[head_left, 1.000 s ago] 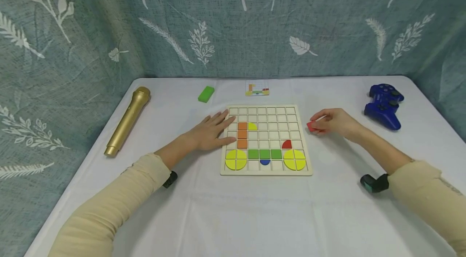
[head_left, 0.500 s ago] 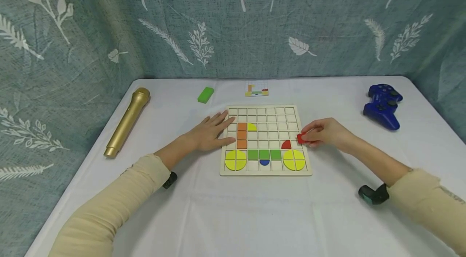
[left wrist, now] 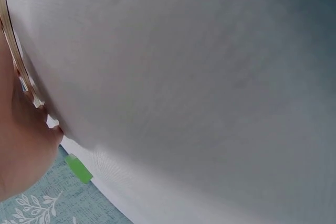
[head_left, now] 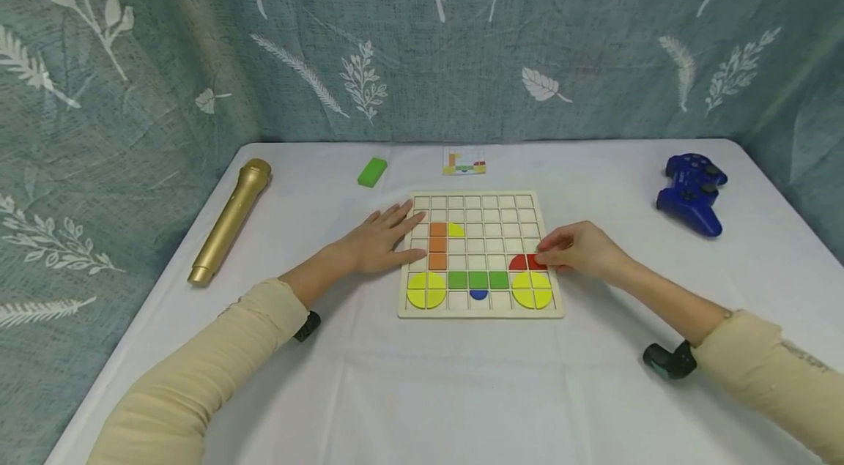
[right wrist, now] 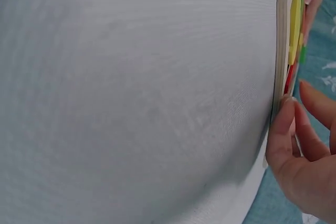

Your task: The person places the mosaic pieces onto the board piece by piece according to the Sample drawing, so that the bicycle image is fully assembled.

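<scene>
A pale grid board (head_left: 481, 315) lies on the table with coloured tiles in its cells. My left hand (head_left: 376, 242) rests flat at the board's left edge, fingers spread, the fingertips and thumb lying over its rim. At the right edge my right hand (head_left: 583, 253) holds a red tile (head_left: 537, 262) between thumb and fingers, down in a cell beside a red quarter-round tile (head_left: 518, 262); the fingertips hide part of it. Also on the board are orange squares (head_left: 438, 245), green squares (head_left: 478, 280), yellow rounds (head_left: 427, 291), a yellow quarter-round (head_left: 455, 230) and a blue half-round (head_left: 478, 294).
A pattern card (head_left: 464, 160) lies behind the board, and a green block (head_left: 372, 172) to the card's left. A gold microphone (head_left: 232, 222) lies at the left of the table. A blue game controller (head_left: 692, 194) is at the far right.
My right hand has carried the red tile leftward from beside the board into a cell next to the red quarter-round. The left hand has stayed in place.
</scene>
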The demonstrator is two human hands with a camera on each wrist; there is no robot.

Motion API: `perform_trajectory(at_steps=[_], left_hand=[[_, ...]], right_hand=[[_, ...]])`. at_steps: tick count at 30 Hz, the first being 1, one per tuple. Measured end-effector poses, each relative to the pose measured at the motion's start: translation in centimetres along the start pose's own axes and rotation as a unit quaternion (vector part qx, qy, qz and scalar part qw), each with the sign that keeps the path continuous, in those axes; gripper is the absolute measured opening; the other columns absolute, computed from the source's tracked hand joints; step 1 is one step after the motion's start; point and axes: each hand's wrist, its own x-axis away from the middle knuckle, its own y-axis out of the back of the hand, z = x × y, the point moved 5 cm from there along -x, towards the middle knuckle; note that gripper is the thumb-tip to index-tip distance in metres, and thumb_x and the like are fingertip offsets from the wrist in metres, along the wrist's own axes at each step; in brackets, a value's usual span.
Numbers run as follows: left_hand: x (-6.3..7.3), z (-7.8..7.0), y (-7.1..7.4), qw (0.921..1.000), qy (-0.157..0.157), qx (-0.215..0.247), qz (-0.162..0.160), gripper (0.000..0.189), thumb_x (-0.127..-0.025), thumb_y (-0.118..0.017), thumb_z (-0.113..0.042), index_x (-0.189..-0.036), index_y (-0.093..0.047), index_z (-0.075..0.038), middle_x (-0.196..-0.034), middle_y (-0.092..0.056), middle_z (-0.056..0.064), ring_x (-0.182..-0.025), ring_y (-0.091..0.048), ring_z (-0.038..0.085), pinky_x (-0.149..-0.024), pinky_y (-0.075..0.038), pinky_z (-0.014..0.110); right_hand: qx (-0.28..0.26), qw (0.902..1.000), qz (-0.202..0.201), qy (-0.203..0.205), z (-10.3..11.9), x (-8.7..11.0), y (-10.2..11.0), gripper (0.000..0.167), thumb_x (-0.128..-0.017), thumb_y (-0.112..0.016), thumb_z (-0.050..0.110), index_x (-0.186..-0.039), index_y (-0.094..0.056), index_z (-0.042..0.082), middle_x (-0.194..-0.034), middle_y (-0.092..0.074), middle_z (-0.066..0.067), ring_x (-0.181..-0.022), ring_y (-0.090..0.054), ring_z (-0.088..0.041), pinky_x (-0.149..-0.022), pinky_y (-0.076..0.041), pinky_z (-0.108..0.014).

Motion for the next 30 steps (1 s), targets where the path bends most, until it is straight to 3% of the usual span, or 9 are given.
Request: perform_trajectory(at_steps=[10, 12, 15, 17, 19, 22, 24, 26, 30], left_hand=[[-0.3, 0.2, -0.4, 0.9999, 0.011, -0.004, 0.002, 0.078, -0.095, -0.034, -0.064, -0.155, -0.007, -0.022, -0.159, 0.005, 0.006, -0.144, 0.002, 0.026, -0.114, -0.001, 0.046], [-0.4, 0.2, -0.5, 0.9999, 0.012, -0.006, 0.005, 0.079, -0.095, -0.034, -0.065, -0.155, -0.007, -0.022, -0.159, 0.005, 0.006, -0.144, 0.002, 0.026, -0.114, -0.001, 0.047], [-0.6, 0.2, -0.6, 0.9998, 0.011, -0.009, 0.011, 0.079, -0.094, -0.033, -0.065, -0.155, -0.007, -0.022, -0.159, 0.004, 0.006, -0.144, 0.002, 0.026, -0.114, -0.002, 0.047], [-0.7, 0.3, -0.6, 0.9996, 0.012, -0.017, 0.017, 0.080, -0.094, -0.032, -0.067, -0.155, -0.006, -0.023, -0.159, 0.004, 0.005, -0.144, 0.002, 0.025, -0.114, -0.001, 0.047], [-0.4, 0.4, -0.2, 0.9994, 0.011, -0.029, 0.015, 0.079, -0.094, -0.032, -0.066, -0.155, -0.006, -0.022, -0.159, 0.004, 0.005, -0.144, 0.002, 0.026, -0.114, 0.000, 0.047], [0.3, 0.9, 1.6, 0.9971, -0.003, -0.076, -0.007, 0.078, -0.096, -0.034, -0.062, -0.155, -0.008, -0.018, -0.159, 0.002, 0.009, -0.144, 0.001, 0.029, -0.113, 0.000, 0.050], [0.8, 1.3, 3.6, 0.9928, -0.013, -0.114, -0.034, 0.076, -0.098, -0.037, -0.057, -0.155, -0.011, -0.015, -0.159, -0.001, 0.011, -0.143, -0.001, 0.032, -0.112, 0.001, 0.052], [1.3, 1.8, 6.0, 0.9859, -0.016, -0.153, -0.067, 0.075, -0.098, -0.040, -0.055, -0.155, -0.014, -0.013, -0.158, -0.003, 0.013, -0.143, -0.002, 0.034, -0.112, 0.000, 0.052], [1.9, 3.0, 10.1, 0.9744, 0.001, -0.188, -0.123, 0.077, -0.097, -0.045, -0.053, -0.155, -0.015, -0.012, -0.158, -0.005, 0.013, -0.143, 0.000, 0.032, -0.112, 0.004, 0.050]], right_hand=[[-0.047, 0.9971, 0.055, -0.025, -0.5, -0.4, 0.5, 0.040, -0.096, -0.061, 0.024, -0.124, -0.058, -0.005, -0.108, -0.066, -0.015, -0.087, -0.064, -0.018, -0.078, -0.053, -0.029], [-0.048, 0.9958, 0.079, 0.001, -0.6, -0.3, 0.8, 0.045, -0.097, -0.059, 0.025, -0.129, -0.054, -0.005, -0.115, -0.064, -0.016, -0.093, -0.062, -0.021, -0.082, -0.052, -0.031], [0.040, 0.9890, 0.097, 0.104, -0.4, 0.4, 1.5, 0.045, -0.097, -0.058, 0.027, -0.132, -0.053, -0.002, -0.124, -0.058, -0.017, -0.108, -0.057, -0.029, -0.091, -0.047, -0.042], [0.173, 0.9641, 0.080, 0.185, -0.1, 1.3, 2.1, 0.046, -0.096, -0.059, 0.030, -0.132, -0.055, 0.002, -0.130, -0.055, -0.018, -0.117, -0.051, -0.036, -0.097, -0.041, -0.050], [0.305, 0.9189, 0.051, 0.244, 0.1, 2.1, 3.0, 0.048, -0.095, -0.060, 0.033, -0.134, -0.055, 0.005, -0.137, -0.049, -0.020, -0.126, -0.042, -0.042, -0.101, -0.033, -0.057], [0.459, 0.8510, 0.010, 0.255, -0.1, 2.0, 5.5, 0.057, -0.093, -0.061, 0.039, -0.139, -0.051, 0.007, -0.144, -0.039, -0.022, -0.132, -0.030, -0.047, -0.106, -0.022, -0.061], [0.514, 0.8250, -0.019, 0.234, -0.2, 1.3, 8.1, 0.060, -0.093, -0.059, 0.041, -0.141, -0.047, 0.006, -0.147, -0.034, -0.023, -0.133, -0.025, -0.048, -0.106, -0.018, -0.061], [0.538, 0.8207, -0.040, 0.188, 0.1, 0.3, 11.2, 0.064, -0.096, -0.053, 0.045, -0.144, -0.041, 0.003, -0.149, -0.027, -0.025, -0.135, -0.018, -0.049, -0.108, -0.012, -0.062], [0.528, 0.8415, -0.072, 0.091, 1.5, -1.3, 16.7, 0.074, -0.100, -0.033, 0.054, -0.150, -0.023, 0.001, -0.153, -0.008, -0.027, -0.137, 0.001, -0.050, -0.108, 0.003, -0.061]])
